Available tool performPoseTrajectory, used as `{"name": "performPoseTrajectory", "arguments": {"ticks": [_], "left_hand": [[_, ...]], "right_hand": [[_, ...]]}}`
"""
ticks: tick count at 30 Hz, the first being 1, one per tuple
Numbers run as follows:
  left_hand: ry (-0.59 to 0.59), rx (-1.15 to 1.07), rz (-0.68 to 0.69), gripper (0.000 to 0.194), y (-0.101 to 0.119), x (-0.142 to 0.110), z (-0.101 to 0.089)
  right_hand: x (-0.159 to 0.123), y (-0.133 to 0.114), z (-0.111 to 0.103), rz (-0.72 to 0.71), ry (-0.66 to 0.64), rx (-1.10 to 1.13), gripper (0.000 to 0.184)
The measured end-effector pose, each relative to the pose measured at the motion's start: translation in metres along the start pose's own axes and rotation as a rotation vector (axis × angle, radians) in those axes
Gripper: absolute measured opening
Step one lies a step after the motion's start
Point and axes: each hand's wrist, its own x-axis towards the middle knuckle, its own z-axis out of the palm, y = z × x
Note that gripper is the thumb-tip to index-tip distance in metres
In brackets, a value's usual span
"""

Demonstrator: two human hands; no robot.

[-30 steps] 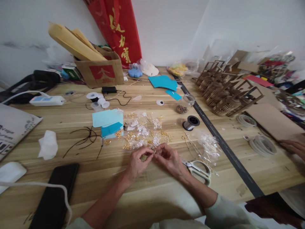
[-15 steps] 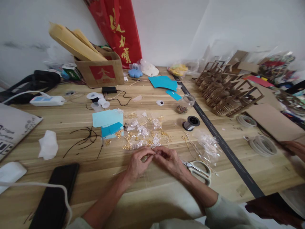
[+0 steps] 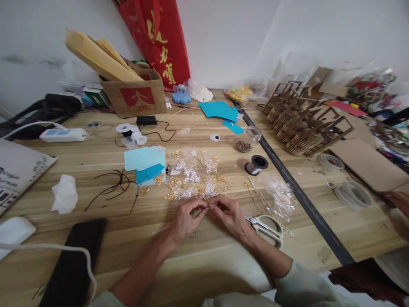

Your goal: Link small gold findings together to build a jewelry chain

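Observation:
My left hand (image 3: 189,219) and my right hand (image 3: 227,215) meet at the fingertips above the wood table, both in a pinch. A thin chain (image 3: 160,230) comes out from under my left wrist, and part of it seems to show inside the curl of my left fingers. Whatever my right fingertips pinch is too small to make out. Just beyond my hands lie heaps of small silver findings (image 3: 208,190) and gold findings (image 3: 172,183). White-handled scissors (image 3: 268,230) lie beside my right forearm.
A wire spool (image 3: 256,164), a jar of beads (image 3: 244,146) and a crumpled plastic bag (image 3: 279,198) stand to the right. Left are blue cards (image 3: 143,158), black cords (image 3: 119,185) and a phone (image 3: 75,260). Another person's hand (image 3: 398,199) shows at the right edge.
My fingertips have shifted slightly, with my right fingers a little more drawn together. The things on the table have stayed where they were.

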Motion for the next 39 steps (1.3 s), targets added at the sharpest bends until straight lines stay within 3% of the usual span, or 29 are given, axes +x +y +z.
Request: {"name": "performPoseTrajectory", "arguments": {"ticks": [7, 12, 20, 33, 39], "left_hand": [[-0.088, -0.222, -0.254, 0.004, 0.0, 0.003, -0.005], [-0.149, -0.327, -0.339, 0.007, -0.001, 0.005, -0.007], [-0.243, -0.373, -0.342, 0.013, 0.008, 0.008, -0.014], [-0.202, -0.172, -0.268, 0.02, 0.008, 0.01, -0.019], [-0.204, -0.264, -0.34, 0.012, 0.008, 0.009, -0.018]], "right_hand": [[0.001, 0.003, 0.0, 0.099, 0.004, 0.133, 0.015], [0.001, 0.002, 0.0, 0.12, 0.003, 0.2, 0.017], [0.002, 0.002, -0.002, 0.117, -0.022, 0.209, 0.02], [0.0, 0.004, 0.0, 0.107, -0.108, 0.163, 0.024], [-0.001, 0.001, 0.001, 0.072, -0.109, 0.104, 0.025]]}}
